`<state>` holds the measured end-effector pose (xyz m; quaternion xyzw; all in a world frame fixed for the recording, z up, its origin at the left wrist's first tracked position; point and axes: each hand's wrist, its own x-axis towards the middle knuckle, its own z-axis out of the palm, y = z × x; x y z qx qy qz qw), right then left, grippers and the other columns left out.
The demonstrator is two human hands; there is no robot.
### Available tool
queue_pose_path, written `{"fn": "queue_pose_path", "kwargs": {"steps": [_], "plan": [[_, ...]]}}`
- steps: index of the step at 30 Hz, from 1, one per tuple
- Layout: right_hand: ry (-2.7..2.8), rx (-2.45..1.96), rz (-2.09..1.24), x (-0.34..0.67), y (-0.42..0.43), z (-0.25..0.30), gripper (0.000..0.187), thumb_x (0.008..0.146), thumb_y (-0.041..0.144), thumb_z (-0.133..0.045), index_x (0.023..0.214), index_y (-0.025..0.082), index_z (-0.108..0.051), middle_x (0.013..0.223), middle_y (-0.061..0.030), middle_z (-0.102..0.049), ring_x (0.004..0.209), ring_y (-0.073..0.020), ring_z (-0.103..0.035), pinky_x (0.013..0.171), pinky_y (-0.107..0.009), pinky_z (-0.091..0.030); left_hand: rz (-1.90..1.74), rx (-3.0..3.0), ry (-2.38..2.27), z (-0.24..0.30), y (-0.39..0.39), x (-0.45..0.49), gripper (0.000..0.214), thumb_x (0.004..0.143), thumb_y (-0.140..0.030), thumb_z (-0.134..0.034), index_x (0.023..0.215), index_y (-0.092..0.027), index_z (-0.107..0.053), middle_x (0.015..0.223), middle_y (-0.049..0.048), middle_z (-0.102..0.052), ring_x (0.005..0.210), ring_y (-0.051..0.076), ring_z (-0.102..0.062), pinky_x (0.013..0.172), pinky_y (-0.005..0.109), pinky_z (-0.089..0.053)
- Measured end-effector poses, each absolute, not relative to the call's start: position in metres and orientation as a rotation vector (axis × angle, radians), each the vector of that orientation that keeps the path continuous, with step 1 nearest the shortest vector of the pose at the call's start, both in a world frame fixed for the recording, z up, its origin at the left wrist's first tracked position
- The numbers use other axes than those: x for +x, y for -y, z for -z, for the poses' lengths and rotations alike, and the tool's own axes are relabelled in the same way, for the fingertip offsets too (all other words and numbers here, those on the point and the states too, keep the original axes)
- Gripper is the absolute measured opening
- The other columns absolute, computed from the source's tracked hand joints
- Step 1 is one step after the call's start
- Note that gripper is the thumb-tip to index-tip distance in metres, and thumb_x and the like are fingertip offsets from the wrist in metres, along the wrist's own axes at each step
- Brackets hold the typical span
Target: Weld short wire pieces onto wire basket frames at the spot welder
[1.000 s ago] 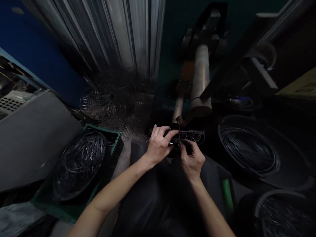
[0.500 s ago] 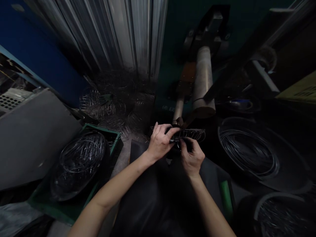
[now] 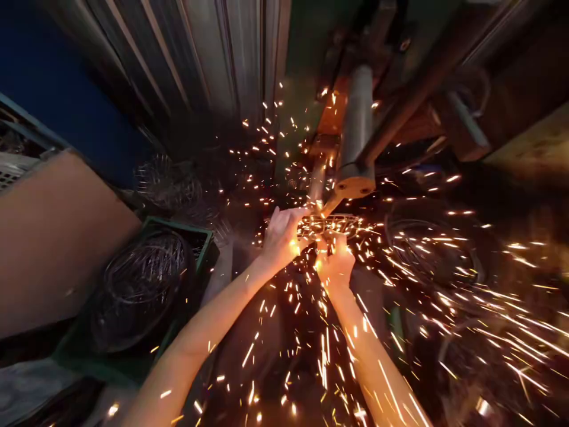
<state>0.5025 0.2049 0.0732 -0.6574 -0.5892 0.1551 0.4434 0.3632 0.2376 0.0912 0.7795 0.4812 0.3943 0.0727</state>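
Observation:
A wire basket-like frame (image 3: 342, 224) sits at the tip of a welding machine, between the machine's electrode arms (image 3: 316, 184). My left hand (image 3: 282, 237) grips the frame's left side, thumb and fingers closed around it. Just below the electrode contact, my right hand (image 3: 335, 261) is pinched at the frame's near edge; whatever small part lies between its fingertips is lost in the glare. Bright sparks spray from the contact point over both hands and forearms. Above the frame runs a thick metal cylinder (image 3: 358, 118).
To the left, a green crate (image 3: 151, 222) carries a dark basin of wire pieces (image 3: 146, 267). A bin with wire rings (image 3: 431, 237) stands at the right, dim behind sparks. Tangled wire frames (image 3: 164, 178) lie on the floor by the corrugated metal wall (image 3: 213, 59).
Sparks have burst out from the electrode contact and lit the scene orange. Both hands still hold the wire frame in nearly the same place; the view has shifted slightly.

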Motion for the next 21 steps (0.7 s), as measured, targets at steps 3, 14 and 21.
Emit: {"fn": "queue_pose_path", "kwargs": {"steps": [3, 14, 21], "plan": [[1.487, -1.577, -0.284, 0.501, -0.205, -0.073, 0.028, 0.087, 0.040, -0.045, 0.090, 0.016, -0.060, 0.081, -0.0063, -0.066, 0.074, -0.0158, -0.063, 0.070, -0.026, -0.050, -1.289, 2.320, -1.422, -0.085, -0.240, 0.364, 0.050, 0.075, -0.028, -0.069, 0.115, -0.021, -0.040, 0.111, 0.0053, -0.062, 0.106, 0.019, -0.060, 0.110, 0.048, -0.034], [1.508, -1.561, -0.397, 0.508, -0.173, -0.087, 0.028, 0.089, 0.044, -0.049, 0.088, 0.019, -0.060, 0.082, -0.0054, -0.067, 0.072, -0.0172, -0.063, 0.068, -0.028, -0.048, -1.246, 2.217, -1.433, -0.081, -0.210, 0.364, 0.062, 0.066, -0.023, -0.072, 0.117, -0.022, -0.036, 0.111, 0.0054, -0.061, 0.099, 0.019, -0.062, 0.092, 0.040, -0.049], [1.413, -1.662, -0.505, 0.509, -0.142, -0.077, 0.028, 0.084, 0.046, -0.055, 0.086, 0.019, -0.062, 0.079, -0.0033, -0.068, 0.070, -0.0161, -0.062, 0.066, -0.026, -0.047, -0.921, 2.294, -1.300, -0.073, -0.191, 0.359, 0.051, 0.073, -0.023, -0.067, 0.120, -0.019, -0.046, 0.117, 0.0070, -0.061, 0.112, 0.020, -0.058, 0.109, 0.046, -0.036]]}}
